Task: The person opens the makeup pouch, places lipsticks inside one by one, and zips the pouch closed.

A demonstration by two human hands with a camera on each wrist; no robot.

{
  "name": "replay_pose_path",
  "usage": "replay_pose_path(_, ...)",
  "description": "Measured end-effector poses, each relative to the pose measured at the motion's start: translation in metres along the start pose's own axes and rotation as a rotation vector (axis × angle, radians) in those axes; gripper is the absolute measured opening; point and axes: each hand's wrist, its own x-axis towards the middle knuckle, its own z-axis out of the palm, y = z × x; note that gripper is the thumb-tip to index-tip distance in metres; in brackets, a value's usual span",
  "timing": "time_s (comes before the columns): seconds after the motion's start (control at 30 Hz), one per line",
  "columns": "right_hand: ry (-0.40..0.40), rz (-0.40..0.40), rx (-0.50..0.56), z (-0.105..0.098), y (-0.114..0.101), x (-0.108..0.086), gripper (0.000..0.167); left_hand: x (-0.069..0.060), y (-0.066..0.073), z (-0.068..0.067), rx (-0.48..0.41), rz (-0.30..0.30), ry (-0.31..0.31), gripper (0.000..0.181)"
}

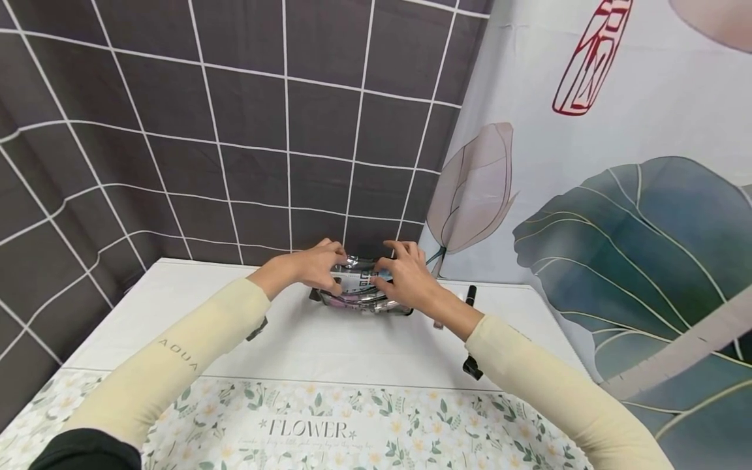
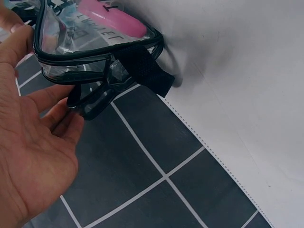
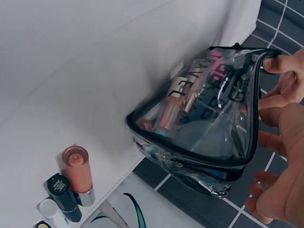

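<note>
A clear plastic bag with black trim [image 1: 352, 282] [image 3: 204, 137] lies near the table's back edge, with tubes [image 3: 171, 111] and a pink item [image 2: 116, 19] visible through its plastic. At its left end my left hand [image 1: 320, 264] [image 2: 38, 137] grips the black-edged rim, thumb on one side and curled fingers on the other. My right hand [image 1: 411, 277] [image 3: 287, 161] holds the rim farther right, its fingers bent around the edge. A black fabric tab [image 2: 145, 71] sticks out from the bag's end.
Beside the bag, a peach tube [image 3: 78, 173], a dark green bottle [image 3: 61, 190] and a white-capped item [image 3: 50, 209] stand on the white table [image 1: 352, 346]. A dark grid-patterned cloth [image 1: 247, 170] hangs behind; a floral mat [image 1: 329, 411] covers the front.
</note>
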Motion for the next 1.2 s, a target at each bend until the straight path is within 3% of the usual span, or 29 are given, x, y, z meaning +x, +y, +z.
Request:
replay_pose_path(0.43, 0.036, 0.002, 0.035, 0.001, 0.014, -0.009, 0.028, -0.006, -0.003, 0.0, -0.015, 0.012, 0.003, 0.087)
replay_pose_path(0.77, 0.12, -0.015, 0.05, -0.006, 0.028, -0.018, 0.02, -0.005, 0.0, -0.004, -0.022, 0.014, -0.001, 0.086)
replay_pose_path(0.93, 0.14, 0.037, 0.084, -0.01, 0.037, -0.021, 0.022, -0.004, 0.0, -0.003, -0.018, 0.014, 0.001, 0.087)
replay_pose_path(1.2, 0.135, 0.107, 0.023, -0.014, 0.051, -0.028, 0.021, 0.0, -0.001, -0.001, -0.008, 0.02, -0.001, 0.088)
